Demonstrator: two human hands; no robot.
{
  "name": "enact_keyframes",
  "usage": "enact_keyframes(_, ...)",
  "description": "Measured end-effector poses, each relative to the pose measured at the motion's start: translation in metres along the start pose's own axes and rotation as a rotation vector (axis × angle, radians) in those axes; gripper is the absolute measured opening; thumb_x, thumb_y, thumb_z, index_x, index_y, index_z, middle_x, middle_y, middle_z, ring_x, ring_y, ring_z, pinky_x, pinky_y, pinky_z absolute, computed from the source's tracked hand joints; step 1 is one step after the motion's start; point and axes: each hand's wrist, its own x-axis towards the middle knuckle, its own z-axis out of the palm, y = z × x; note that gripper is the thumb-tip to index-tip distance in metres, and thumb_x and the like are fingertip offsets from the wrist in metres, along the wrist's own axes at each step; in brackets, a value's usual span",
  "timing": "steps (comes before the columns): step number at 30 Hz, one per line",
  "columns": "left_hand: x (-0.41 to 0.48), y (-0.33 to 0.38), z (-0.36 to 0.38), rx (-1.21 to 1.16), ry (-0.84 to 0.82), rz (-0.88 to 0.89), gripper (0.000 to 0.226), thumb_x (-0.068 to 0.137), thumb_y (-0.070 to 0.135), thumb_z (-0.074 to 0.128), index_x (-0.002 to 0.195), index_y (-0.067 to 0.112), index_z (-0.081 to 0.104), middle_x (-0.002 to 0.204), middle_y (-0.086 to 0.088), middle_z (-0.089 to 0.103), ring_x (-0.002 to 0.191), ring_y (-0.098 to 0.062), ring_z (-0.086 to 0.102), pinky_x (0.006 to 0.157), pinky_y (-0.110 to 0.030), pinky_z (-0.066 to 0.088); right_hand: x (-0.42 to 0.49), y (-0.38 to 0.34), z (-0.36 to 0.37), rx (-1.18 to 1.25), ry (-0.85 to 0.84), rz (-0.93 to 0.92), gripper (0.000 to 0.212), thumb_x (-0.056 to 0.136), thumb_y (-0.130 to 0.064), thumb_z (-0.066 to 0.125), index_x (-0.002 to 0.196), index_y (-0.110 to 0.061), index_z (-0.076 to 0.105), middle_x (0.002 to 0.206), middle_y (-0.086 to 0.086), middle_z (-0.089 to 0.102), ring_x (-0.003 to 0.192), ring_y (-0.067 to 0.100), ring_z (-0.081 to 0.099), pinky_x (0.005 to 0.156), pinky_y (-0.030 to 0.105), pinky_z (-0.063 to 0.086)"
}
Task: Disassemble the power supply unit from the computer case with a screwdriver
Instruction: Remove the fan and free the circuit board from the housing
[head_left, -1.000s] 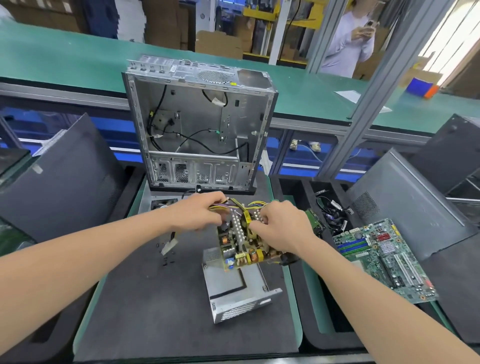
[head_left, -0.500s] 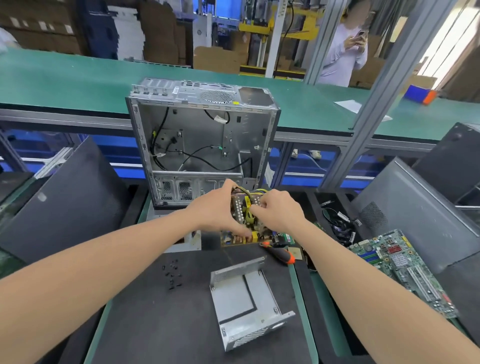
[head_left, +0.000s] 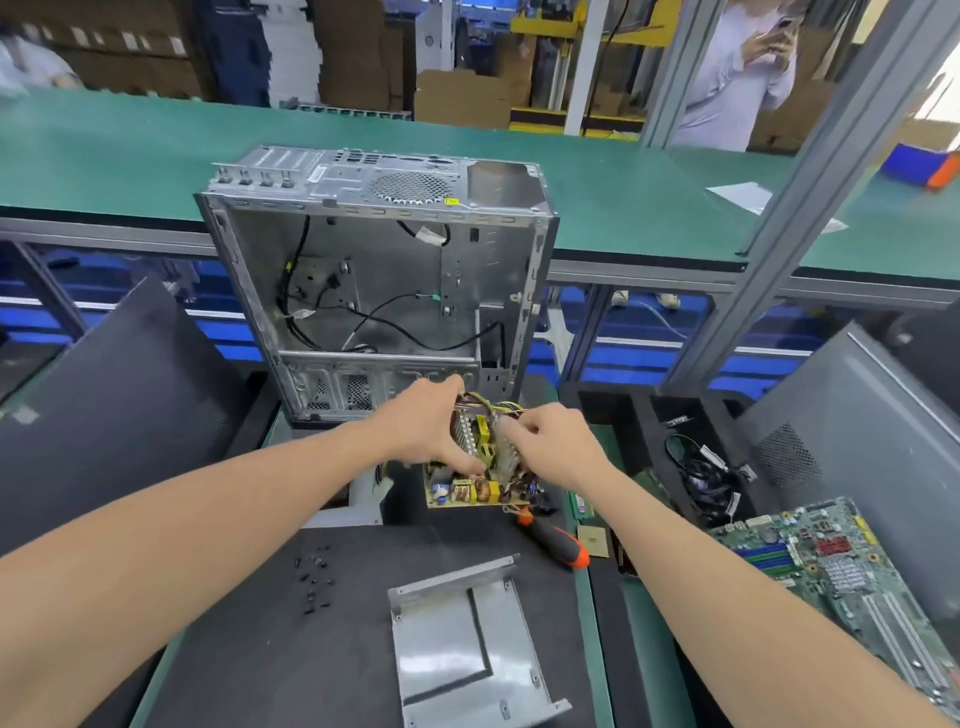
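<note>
Steel computer case (head_left: 374, 208) at twelve o'clock holds black cables (head_left: 410, 332), its yellow sticker (head_left: 451, 200) unreadable; your left hand (head_left: 426, 431) and right hand (head_left: 556, 447) grip the power supply board (head_left: 467, 491) at its six o'clock.

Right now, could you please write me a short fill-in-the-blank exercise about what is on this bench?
The screwdriver handle is black and ___.
The screws lie ___ of the cover.
The motherboard lies far ___ of the board that the left hand and right hand grip.
Missing: orange; left; right.
</note>
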Motion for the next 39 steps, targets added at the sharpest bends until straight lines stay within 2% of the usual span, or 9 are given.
enact_keyframes(4, 0.007, -0.008, -0.001, 0.021, -0.02, -0.04, 0.099, 0.058, 0.07, 0.089, 0.122, 0.009, 0.045, 0.059, 0.001, 0.059, 0.04, -0.008, 0.052, 0.04, -0.019, 0.036, 0.008, 0.032, -0.006, 0.098, 0.026, 0.125, 0.026, 0.086, -0.02, 0.045, 0.075, -0.019, 0.069, 0.078, 0.002, 0.073, 0.081, 0.025, 0.07, 0.081, 0.041, 0.06)
enact_keyframes(8, 0.008, -0.015, -0.005, 0.018, -0.018, -0.062, 0.11, 0.061, 0.07, 0.089, 0.138, 0.006, 0.042, 0.062, 0.002, 0.059, 0.049, -0.007, 0.052, 0.044, -0.019, 0.037, 0.006, 0.06, 0.016, -0.212, -0.363, 0.149, 0.016, 0.086, -0.026, 0.062, 0.1, -0.021, 0.065, 0.114, 0.005, 0.07, 0.106, 0.027, 0.066, 0.088, 0.033, 0.055)
enact_keyframes(12, 0.005, -0.017, -0.002, 0.02, -0.049, -0.067, 0.116, 0.061, 0.072, 0.088, 0.143, 0.007, 0.039, 0.067, 0.0, 0.064, 0.046, -0.004, 0.056, 0.045, -0.017, 0.04, -0.002, 0.067, 0.051, -0.402, -0.458, 0.143, 0.074, 0.075, -0.056, 0.08, 0.133, -0.02, 0.053, 0.128, 0.007, 0.061, 0.112, 0.033, 0.063, 0.091, 0.039, 0.056)
enact_keyframes(17, 0.007, -0.017, 0.008, 0.022, -0.096, -0.074, 0.113, 0.06, 0.07, 0.089, 0.14, 0.006, 0.04, 0.067, 0.0, 0.065, 0.05, -0.005, 0.063, 0.054, -0.024, 0.053, -0.002, 0.062, 0.041, -0.333, -0.471, 0.184, 0.031, 0.087, -0.033, 0.071, 0.105, -0.01, 0.061, 0.103, 0.012, 0.068, 0.083, 0.036, 0.074, 0.066, 0.035, 0.059)
enact_keyframes(22, 0.014, -0.014, 0.021, 0.011, -0.115, -0.081, 0.117, 0.062, 0.067, 0.089, 0.148, 0.006, 0.037, 0.071, 0.009, 0.054, 0.059, -0.011, 0.052, 0.06, -0.025, 0.045, -0.023, 0.076, 0.015, -0.009, -0.481, 0.298, 0.004, 0.093, -0.013, 0.052, 0.094, -0.01, 0.051, 0.092, 0.02, 0.066, 0.073, 0.032, 0.066, 0.067, 0.037, 0.046)
enact_keyframes(26, 0.022, -0.015, 0.036, -0.027, -0.126, -0.123, 0.123, 0.062, 0.069, 0.088, 0.155, 0.011, 0.032, 0.103, 0.0, 0.066, 0.067, -0.01, 0.056, 0.061, -0.024, 0.046, -0.04, 0.083, 0.011, 0.575, -0.436, 0.387, 0.029, 0.082, 0.005, 0.06, 0.089, -0.014, 0.039, 0.071, 0.012, 0.051, 0.052, 0.022, 0.049, 0.059, 0.036, 0.045)
enact_keyframes(29, 0.028, -0.014, 0.044, -0.033, -0.108, -0.144, 0.128, 0.059, 0.074, 0.086, 0.156, 0.012, 0.032, 0.145, -0.009, 0.058, 0.11, -0.022, 0.062, 0.078, -0.028, 0.045, -0.044, 0.082, 0.02, 0.732, -0.412, 0.405, 0.056, 0.075, -0.009, 0.088, 0.09, -0.018, 0.035, 0.062, 0.001, 0.052, 0.048, 0.017, 0.045, 0.046, 0.028, 0.043)
enact_keyframes(34, 0.035, -0.018, 0.045, -0.067, -0.103, -0.159, 0.129, 0.058, 0.073, 0.088, 0.156, 0.01, 0.033, 0.149, -0.011, 0.055, 0.122, -0.026, 0.06, 0.083, -0.031, 0.046, -0.041, 0.088, 0.037, 0.822, -0.283, 0.418, 0.056, 0.073, -0.007, 0.092, 0.098, -0.015, 0.042, 0.069, 0.005, 0.055, 0.047, 0.019, 0.048, 0.046, 0.032, 0.041)
enact_keyframes(39, 0.037, -0.024, 0.045, -0.101, -0.11, -0.201, 0.129, 0.055, 0.073, 0.087, 0.155, 0.012, 0.035, 0.141, -0.01, 0.057, 0.1, -0.018, 0.062, 0.075, -0.031, 0.05, -0.037, 0.09, 0.041, 0.867, -0.245, 0.425, 0.058, 0.07, -0.013, 0.095, 0.108, -0.011, 0.052, 0.055, -0.01, 0.059, 0.047, 0.016, 0.049, 0.044, 0.029, 0.042)
